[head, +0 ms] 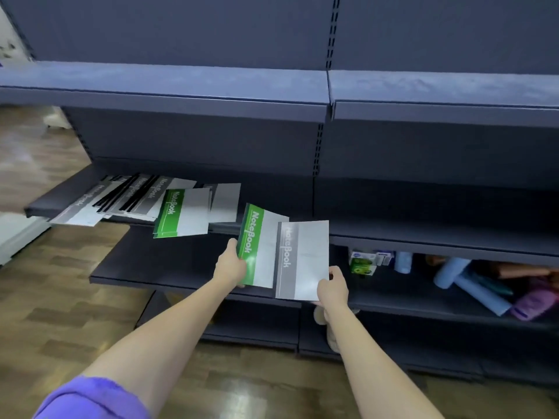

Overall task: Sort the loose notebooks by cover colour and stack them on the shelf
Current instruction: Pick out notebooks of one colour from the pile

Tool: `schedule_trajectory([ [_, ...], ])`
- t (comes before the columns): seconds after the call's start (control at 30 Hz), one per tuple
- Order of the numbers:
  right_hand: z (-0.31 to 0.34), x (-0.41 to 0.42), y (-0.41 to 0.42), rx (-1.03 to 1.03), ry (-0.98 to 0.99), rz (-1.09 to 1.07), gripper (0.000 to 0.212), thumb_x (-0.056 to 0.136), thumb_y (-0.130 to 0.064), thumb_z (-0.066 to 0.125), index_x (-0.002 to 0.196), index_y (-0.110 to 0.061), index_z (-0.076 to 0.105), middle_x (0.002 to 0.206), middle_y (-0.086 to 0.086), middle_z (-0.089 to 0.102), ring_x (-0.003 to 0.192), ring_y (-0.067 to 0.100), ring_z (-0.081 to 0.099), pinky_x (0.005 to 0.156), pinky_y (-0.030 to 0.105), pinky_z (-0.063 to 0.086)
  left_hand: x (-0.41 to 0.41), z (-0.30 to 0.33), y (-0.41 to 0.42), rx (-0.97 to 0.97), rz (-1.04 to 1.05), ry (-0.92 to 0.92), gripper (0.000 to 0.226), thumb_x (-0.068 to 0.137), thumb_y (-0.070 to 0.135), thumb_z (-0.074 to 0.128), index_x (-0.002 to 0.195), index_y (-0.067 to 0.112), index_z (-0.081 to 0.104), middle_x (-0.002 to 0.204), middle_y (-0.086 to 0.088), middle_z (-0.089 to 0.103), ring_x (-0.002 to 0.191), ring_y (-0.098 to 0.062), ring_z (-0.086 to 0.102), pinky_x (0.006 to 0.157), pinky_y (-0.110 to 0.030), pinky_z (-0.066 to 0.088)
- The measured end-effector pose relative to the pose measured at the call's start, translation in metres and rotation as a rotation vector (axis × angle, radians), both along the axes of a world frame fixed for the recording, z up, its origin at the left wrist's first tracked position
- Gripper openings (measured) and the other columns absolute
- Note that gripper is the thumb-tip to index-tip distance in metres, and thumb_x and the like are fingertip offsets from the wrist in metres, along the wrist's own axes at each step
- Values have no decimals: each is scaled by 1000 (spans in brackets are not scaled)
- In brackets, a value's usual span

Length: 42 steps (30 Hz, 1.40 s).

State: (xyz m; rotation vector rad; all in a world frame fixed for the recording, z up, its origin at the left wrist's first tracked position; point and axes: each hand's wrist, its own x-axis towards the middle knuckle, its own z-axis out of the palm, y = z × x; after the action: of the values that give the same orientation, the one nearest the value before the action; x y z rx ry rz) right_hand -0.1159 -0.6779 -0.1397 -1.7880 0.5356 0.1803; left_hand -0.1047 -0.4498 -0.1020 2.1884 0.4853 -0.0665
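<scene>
My left hand (231,264) grips a green-spined notebook (260,246) by its lower left edge, in front of the dark shelf (423,234). My right hand (332,287) pinches the lower right corner of a grey-spined notebook (305,261), which overlaps the green one's right side. Both are held in the air, tilted. On the shelf to the left lies another green notebook (181,213) hanging over the front edge, with a loose heap of grey and black-striped notebooks (127,198) beside it and a pale one (225,202) behind.
A lower shelf (157,267) juts out beneath my hands. To its right stand small boxes (363,263), blue rolls (475,288) and a purple pouch (532,300). An upper blue shelf (181,83) runs above. Wooden floor (60,297) lies left and below.
</scene>
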Motion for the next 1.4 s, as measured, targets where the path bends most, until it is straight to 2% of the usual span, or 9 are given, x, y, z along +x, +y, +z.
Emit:
schedule_trajectory([
  [0.1,11,-18,-23,16,-21,-141,36,87,7,33,103,-16,55,101,5,63,87,25,60,73,36,55,5,4,-24,-45,-120,-13,27,93,1,35,108,20,45,97,-8,61,81,-33,66,55,-48,61],
  [0.23,23,-46,-62,39,-30,-313,36,87,3,34,100,-21,57,103,4,64,93,26,61,82,43,59,9,12,-77,-51,-290,-44,25,92,-1,32,104,17,45,99,-12,62,78,-27,61,63,-40,51],
  [0.37,32,-79,-103,44,-46,-485,34,84,3,33,91,-21,56,97,2,64,93,30,63,79,55,60,4,12,-132,0,-462,-51,26,90,0,32,105,18,42,94,-13,62,80,-29,61,64,-42,49],
  [0.67,32,-161,-198,12,-31,-685,32,80,0,30,89,-19,54,96,1,63,85,26,59,78,52,61,-20,31,-250,201,-714,-103,42,91,12,35,126,35,43,99,-6,64,84,-30,63,70,-41,51],
  [0.87,47,-184,-285,32,-86,-677,36,79,0,29,90,-22,56,96,0,64,90,29,63,82,54,59,-37,53,-352,333,-752,-165,47,90,7,34,128,31,45,102,-3,65,85,-28,60,66,-35,43],
  [0.97,58,-199,-344,7,-112,-662,37,83,1,31,90,-26,57,94,-3,65,89,27,63,82,53,59,-45,62,-412,375,-749,-201,50,90,6,35,131,33,44,110,-3,65,92,-30,59,72,-36,43],
  [1.07,64,-212,-405,-9,-150,-669,40,85,2,31,92,-27,58,95,-2,64,85,24,62,73,40,60,-51,70,-473,379,-755,-241,50,91,9,36,134,33,44,116,-4,64,95,-29,58,76,-37,46],
  [1.2,72,-229,-471,-54,-163,-692,36,89,1,33,100,-22,60,96,-1,63,78,17,58,59,27,47,-61,76,-540,343,-739,-279,41,91,13,38,127,30,47,112,-6,65,94,-31,60,75,-37,48],
  [1.4,81,-213,-544,-82,-198,-767,37,92,-2,35,109,-25,59,96,-4,62,83,15,59,60,27,47,-56,85,-602,298,-649,-313,23,96,20,40,116,23,50,102,-3,64,85,-28,57,69,-35,42],
])
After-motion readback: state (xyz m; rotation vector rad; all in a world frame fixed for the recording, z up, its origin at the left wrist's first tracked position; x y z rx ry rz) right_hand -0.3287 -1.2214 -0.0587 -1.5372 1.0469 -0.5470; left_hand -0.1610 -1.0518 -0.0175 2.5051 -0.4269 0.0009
